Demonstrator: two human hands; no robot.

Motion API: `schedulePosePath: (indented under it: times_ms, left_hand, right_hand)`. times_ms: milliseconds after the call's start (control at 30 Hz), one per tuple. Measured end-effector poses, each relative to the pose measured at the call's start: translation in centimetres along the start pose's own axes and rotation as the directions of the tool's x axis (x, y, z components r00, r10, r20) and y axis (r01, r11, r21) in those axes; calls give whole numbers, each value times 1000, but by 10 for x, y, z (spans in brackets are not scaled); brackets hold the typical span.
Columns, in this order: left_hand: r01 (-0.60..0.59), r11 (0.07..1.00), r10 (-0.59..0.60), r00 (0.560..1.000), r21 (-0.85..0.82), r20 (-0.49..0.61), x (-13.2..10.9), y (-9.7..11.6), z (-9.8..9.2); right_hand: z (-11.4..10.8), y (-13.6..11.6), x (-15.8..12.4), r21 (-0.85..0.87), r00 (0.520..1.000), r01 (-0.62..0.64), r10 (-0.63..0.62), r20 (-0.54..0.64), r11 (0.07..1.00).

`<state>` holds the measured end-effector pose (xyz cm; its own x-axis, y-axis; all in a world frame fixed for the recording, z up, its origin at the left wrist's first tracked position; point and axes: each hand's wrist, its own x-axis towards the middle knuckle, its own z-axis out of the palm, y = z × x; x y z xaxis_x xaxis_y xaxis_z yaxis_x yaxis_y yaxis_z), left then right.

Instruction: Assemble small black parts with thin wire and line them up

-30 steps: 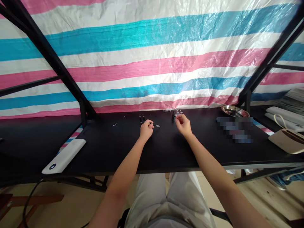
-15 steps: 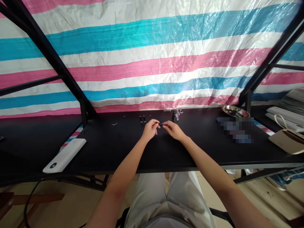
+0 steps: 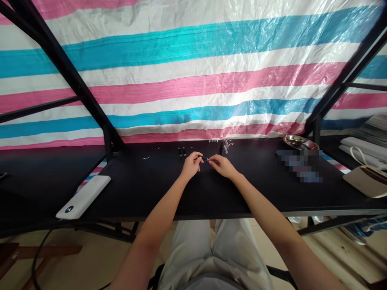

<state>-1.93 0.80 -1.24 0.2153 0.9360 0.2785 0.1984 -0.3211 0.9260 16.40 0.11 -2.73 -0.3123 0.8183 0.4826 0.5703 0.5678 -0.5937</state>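
Note:
Between my two hands is a small, slim black stick-like piece [image 3: 204,158], too small to name exactly. My left hand [image 3: 191,164] pinches its left end, and my right hand [image 3: 221,164] pinches the right end, where a lighter tip shows. Just beyond my left hand, two short black pieces with pale ends [image 3: 182,152] lie side by side on the black table [image 3: 145,185]. Past my right hand sit a black piece [image 3: 221,148] and several clear small parts [image 3: 226,147]. A row of tiny silvery parts [image 3: 213,141] lies behind them.
A white power bank [image 3: 84,197] rests at the left, with a dark cable below. On the right are a shiny metal dish [image 3: 299,141], a blurred-out item [image 3: 299,166] and a beige bag [image 3: 366,179]. A striped plastic sheet [image 3: 193,80] hangs behind, between black frame bars.
Both hands stay almost in place around the black piece. My right fingers have shifted very slightly to the right, and more of the piece shows between the hands.

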Motion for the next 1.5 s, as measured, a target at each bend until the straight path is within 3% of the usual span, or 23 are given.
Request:
schedulePosePath:
  times_ms: [300, 433, 600, 1233, 1367, 1500]
  left_hand:
    - [17, 1000, -17, 995, 2, -98, 5, -5, -5]
    - [29, 999, -30, 999, 37, 30, 1, -4, -3]
    - [-3, 997, -11, 984, 81, 178, -4, -2, 3]
    - [-5, 998, -10, 973, 66, 230, -7, -2, 7]
    - [-4, 997, -13, 978, 80, 209, -6, -4, 7]
    - [-3, 994, -18, 982, 112, 189, -6, -6, 6]
  right_hand:
    - [-9, 1, 0, -26, 997, 23, -24, -70, 999]
    - [-10, -6, 0, -8, 992, 48, -49, -117, 999]
    - [-6, -7, -1, -14, 996, 81, -82, -43, 997]
    - [3, 2, 0, -52, 992, 67, -61, 114, 996]
    - [-1, 6, 1, -66, 999, 26, -23, 48, 997]
    - [-12, 17, 2, -176, 984, -144, 123, -127, 974]
